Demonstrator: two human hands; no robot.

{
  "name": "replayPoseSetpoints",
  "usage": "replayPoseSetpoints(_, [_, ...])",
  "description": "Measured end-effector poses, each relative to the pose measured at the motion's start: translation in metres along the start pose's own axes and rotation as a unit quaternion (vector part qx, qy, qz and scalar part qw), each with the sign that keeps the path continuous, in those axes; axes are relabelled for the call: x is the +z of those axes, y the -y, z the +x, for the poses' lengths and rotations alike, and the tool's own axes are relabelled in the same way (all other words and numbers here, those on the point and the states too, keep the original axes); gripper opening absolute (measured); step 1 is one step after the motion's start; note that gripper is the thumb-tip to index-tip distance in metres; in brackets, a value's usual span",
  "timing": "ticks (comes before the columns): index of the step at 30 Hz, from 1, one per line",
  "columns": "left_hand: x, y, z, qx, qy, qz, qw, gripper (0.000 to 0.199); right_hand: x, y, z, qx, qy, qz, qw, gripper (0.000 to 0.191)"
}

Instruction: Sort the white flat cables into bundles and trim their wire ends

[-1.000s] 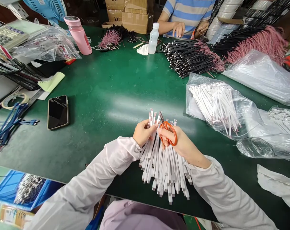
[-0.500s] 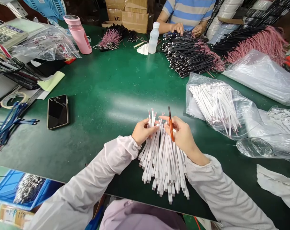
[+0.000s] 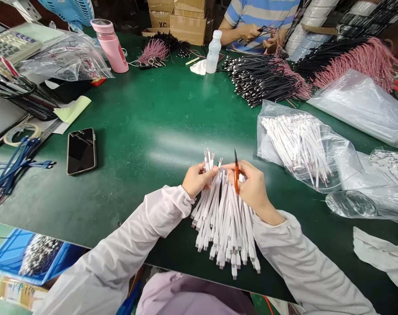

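A fanned bundle of white flat cables (image 3: 230, 218) lies on the green table (image 3: 129, 113) near its front edge, plugs toward me. My left hand (image 3: 197, 179) pinches a few of the white cables near their stripped upper ends, thumb across them. Beside it, my right hand (image 3: 254, 186) holds orange-handled tweezers (image 3: 236, 175), dark tip pointing up and away. Its extended index finger reaches left to the cable ends by my left thumb. The palm side of the right hand is hidden.
A phone (image 3: 81, 151) and blue cables (image 3: 16, 164) lie left. Bagged white cables (image 3: 297, 140) are at right. Black cables (image 3: 261, 78), a white bottle (image 3: 213, 52) and a pink bottle (image 3: 110, 48) stand farther back. Across the table a person's hands (image 3: 271, 39) handle dark cables.
My right index finger has straightened toward the left hand, and the tweezers are slightly more upright. The other person's hands have lifted dark cables off the pile. The view has shifted slightly.
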State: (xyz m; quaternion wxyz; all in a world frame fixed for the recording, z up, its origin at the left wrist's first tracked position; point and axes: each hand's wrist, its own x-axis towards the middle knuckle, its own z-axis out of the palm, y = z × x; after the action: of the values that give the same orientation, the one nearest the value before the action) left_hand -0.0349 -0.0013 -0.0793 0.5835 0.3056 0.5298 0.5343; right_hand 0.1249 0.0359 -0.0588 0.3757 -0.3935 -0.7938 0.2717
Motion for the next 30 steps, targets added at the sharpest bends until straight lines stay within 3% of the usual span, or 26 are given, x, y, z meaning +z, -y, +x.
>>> replayPoseSetpoints(9, [0.002, 0.005, 0.0, 0.042, 0.009, 0.045, 0.998, 0.046, 0.001, 0.003, 0.007, -0.007, -0.011, -0.001, 1.0, 0.033])
replayPoseSetpoints(14, [0.002, 0.006, 0.0, 0.051, 0.009, 0.065, 0.997, 0.045, 0.001, 0.001, 0.006, -0.011, -0.052, -0.002, 0.999, 0.024])
replayPoseSetpoints(19, [0.003, 0.005, -0.001, 0.063, 0.009, 0.075, 0.995, 0.043, 0.001, 0.003, 0.008, -0.01, -0.024, 0.01, 1.0, 0.023])
replayPoseSetpoints(25, [0.004, 0.002, -0.003, 0.044, 0.007, 0.043, 0.998, 0.038, -0.001, 0.001, 0.008, 0.01, -0.046, -0.001, 0.999, 0.019])
replayPoseSetpoints(28, [0.005, -0.001, -0.004, 0.027, 0.0, 0.014, 1.0, 0.039, -0.004, -0.005, 0.009, -0.032, -0.034, -0.061, 0.997, 0.019])
replayPoseSetpoints(30, [0.006, -0.002, -0.004, 0.017, -0.01, 0.003, 1.0, 0.037, -0.007, -0.011, 0.01, -0.085, -0.035, -0.157, 0.983, 0.017])
